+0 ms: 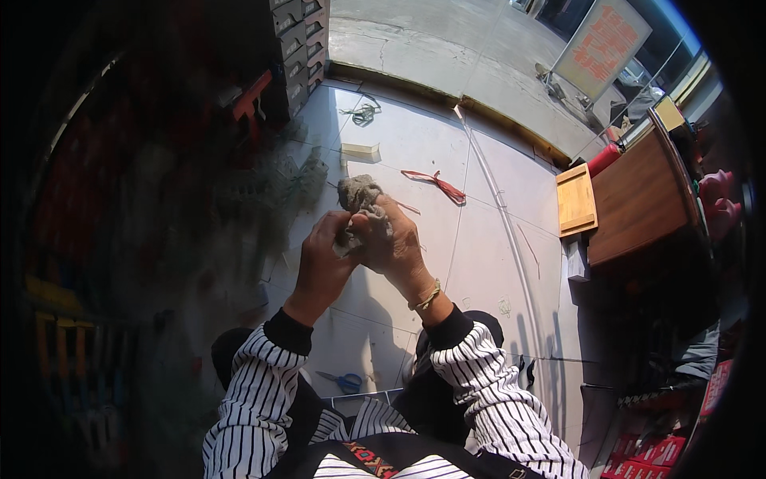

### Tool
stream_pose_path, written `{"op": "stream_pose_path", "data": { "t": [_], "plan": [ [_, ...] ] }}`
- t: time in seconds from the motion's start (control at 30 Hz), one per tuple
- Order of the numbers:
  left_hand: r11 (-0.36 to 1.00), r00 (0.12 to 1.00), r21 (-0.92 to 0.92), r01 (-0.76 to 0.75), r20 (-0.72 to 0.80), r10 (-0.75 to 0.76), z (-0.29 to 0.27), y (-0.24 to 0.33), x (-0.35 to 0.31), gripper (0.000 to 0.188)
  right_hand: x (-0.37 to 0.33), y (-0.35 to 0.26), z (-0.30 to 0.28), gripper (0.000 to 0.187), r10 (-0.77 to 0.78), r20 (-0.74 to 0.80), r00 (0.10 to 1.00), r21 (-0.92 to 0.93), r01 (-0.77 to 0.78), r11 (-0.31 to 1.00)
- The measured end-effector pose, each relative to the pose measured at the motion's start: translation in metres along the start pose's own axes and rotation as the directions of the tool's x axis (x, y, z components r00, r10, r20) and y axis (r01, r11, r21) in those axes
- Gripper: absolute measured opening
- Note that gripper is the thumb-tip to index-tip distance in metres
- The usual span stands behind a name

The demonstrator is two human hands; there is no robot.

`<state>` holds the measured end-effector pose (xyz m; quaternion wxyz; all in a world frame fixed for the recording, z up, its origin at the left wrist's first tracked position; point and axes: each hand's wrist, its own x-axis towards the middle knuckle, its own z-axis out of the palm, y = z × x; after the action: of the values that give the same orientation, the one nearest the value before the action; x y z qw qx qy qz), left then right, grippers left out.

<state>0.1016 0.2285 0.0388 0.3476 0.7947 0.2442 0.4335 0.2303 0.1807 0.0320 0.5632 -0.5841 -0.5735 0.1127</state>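
Note:
My left hand (323, 254) and my right hand (392, 243) meet in front of me, both closed on a crumpled grey-brown cloth (359, 191). The cloth bunches up above my fingers, and a paler fold of it shows between the two hands. My thumbs press into it from either side. A braided band circles my right wrist. Below my hands, on the tiled floor between my legs, lies a pair of scissors with blue handles (348, 383).
A red strap bundle (437, 188) and a green cord tangle (363, 110) lie on the white tiles. A long pale pole (496, 195) runs along the floor. At right stand a wooden board (576, 199) and a brown cabinet (642, 195). Stacked boxes (299, 52) rise at the back left.

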Motion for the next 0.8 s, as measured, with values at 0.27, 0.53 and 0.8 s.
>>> {"op": "stream_pose_path", "data": {
  "t": [0.27,0.53,0.8],
  "plan": [
    [0.999,0.997,0.042,0.001,-0.081,0.003,-0.009,0.005,0.002,0.043,0.024,0.013,-0.056,0.031,0.407,-0.080,0.910,0.377,-0.350,0.857],
    [0.954,0.993,-0.297,-0.030,-0.120,-0.007,0.004,0.002,-0.004,0.036,0.006,-0.033,-0.008,0.046,-0.354,0.162,0.921,-0.249,0.385,0.889],
    [0.990,0.989,-0.097,-0.102,-0.115,0.090,-0.006,0.017,-0.007,0.050,0.021,0.037,-0.049,0.022,0.482,-0.096,0.871,0.509,-0.374,0.776]
  ]
}}
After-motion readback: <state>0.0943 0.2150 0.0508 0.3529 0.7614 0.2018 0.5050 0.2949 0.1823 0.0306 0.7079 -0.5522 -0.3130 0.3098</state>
